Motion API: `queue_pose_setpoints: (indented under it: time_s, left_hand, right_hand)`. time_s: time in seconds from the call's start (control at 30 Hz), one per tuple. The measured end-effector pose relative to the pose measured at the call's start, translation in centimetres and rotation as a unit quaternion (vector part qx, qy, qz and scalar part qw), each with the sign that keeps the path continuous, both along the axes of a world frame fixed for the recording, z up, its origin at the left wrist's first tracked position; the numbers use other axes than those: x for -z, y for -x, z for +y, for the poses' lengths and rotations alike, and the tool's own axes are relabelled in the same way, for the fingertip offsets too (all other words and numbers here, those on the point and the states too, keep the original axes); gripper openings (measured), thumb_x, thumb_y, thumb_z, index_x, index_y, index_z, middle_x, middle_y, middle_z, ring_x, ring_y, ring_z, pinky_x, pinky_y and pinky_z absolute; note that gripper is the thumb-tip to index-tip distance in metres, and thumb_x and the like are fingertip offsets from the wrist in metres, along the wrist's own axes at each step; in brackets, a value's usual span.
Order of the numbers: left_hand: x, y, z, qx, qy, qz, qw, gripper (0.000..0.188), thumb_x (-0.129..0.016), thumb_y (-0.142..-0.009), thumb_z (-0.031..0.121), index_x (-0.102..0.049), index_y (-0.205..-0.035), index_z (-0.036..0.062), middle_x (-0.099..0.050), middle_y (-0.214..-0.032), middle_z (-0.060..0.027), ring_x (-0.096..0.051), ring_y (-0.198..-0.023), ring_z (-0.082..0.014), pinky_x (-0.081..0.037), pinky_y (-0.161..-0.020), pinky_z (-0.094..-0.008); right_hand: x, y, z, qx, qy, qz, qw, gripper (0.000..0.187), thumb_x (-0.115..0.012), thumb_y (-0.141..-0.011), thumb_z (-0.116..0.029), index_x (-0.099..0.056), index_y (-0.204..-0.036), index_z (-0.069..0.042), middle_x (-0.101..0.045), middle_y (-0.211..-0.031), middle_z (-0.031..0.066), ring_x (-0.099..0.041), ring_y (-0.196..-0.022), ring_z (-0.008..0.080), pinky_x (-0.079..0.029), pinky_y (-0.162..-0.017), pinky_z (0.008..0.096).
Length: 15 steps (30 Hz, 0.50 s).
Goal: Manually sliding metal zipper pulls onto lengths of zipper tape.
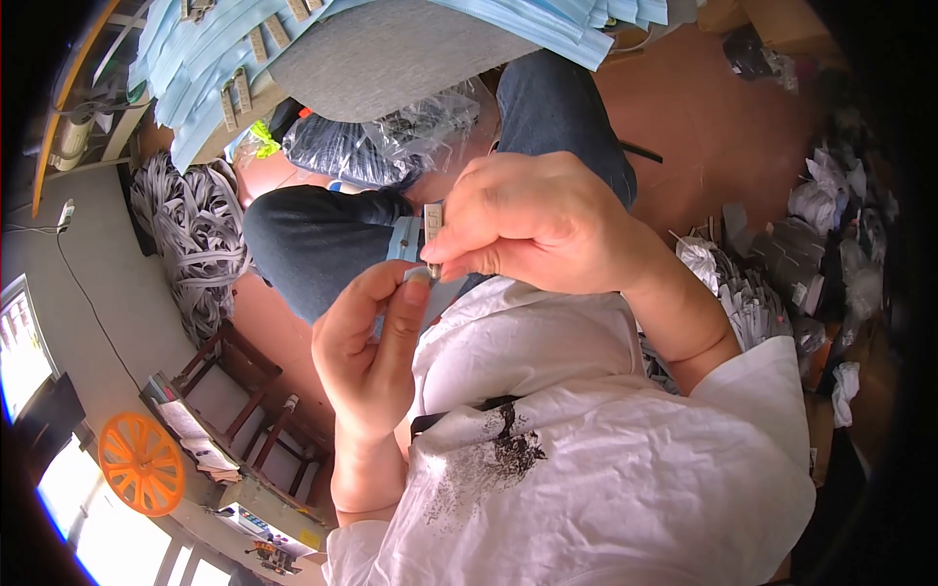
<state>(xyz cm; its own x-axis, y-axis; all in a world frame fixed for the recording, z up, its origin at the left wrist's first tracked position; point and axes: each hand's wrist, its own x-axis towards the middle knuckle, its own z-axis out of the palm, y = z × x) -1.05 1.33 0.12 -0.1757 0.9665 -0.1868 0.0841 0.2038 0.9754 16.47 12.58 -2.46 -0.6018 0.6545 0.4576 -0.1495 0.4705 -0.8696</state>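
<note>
Flat grey tag (432,223) was held upright between the two hands, its lower end partly covered by fingertips and its upper part left showing. By the right hand (547,223) it was pinched, with thumb and forefinger closed on its edge; the remaining fingers were curled and mostly hidden. By the left hand (369,337) a narrow light blue strip (402,237) was pinched under the thumb; how much of it was caught there could not be made out. Beyond the left fingertips, a short length was seen beside the tag, but whether the two were joined could not be told. On the body side of the grip, a white shirt (606,439) was marked by a black print. Beyond the grip, dark blue trousers (308,234) were partly hidden by the hands. Farther out, a grey surface (391,63) was overlaid with wider blue strips (186,93), cut off above. Beneath it, dark contents were obscured by glare on a clear plastic bag (420,132).
</note>
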Motion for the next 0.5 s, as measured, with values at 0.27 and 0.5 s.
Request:
queue_pose_setpoints:
  time_s: [0.27, 0.5]
  left_hand:
    - [-0.4, -0.5, 0.3, -0.004, 0.033, -0.071, 0.997, 0.020, -0.060, -0.095, 0.009, -0.060, -0.105, -0.0082, -0.067, -0.086, -0.0089, -0.064, -0.070, -0.0123, -0.054, -0.062, -0.0243]
    - [0.8, 0.0, 0.1, -0.027, 0.043, -0.202, 0.978, 0.017, -0.059, -0.095, 0.009, -0.061, -0.105, -0.0041, -0.068, -0.093, -0.0114, -0.065, -0.074, -0.0160, -0.052, -0.059, -0.0270]
  right_hand:
    - [-0.1, -0.1, 0.1, -0.005, 0.009, -0.022, 1.000, 0.022, -0.079, -0.070, -0.001, -0.067, -0.088, -0.004, -0.067, -0.079, 0.0052, -0.065, -0.072, 0.0202, -0.052, -0.062, 0.0293]
    - [-1.1, -0.1, -0.2, 0.001, 0.107, -0.032, 0.994, 0.025, -0.076, -0.079, -0.007, -0.054, -0.091, -0.003, -0.067, -0.079, 0.0059, -0.069, -0.076, 0.0164, -0.052, -0.065, 0.0292]
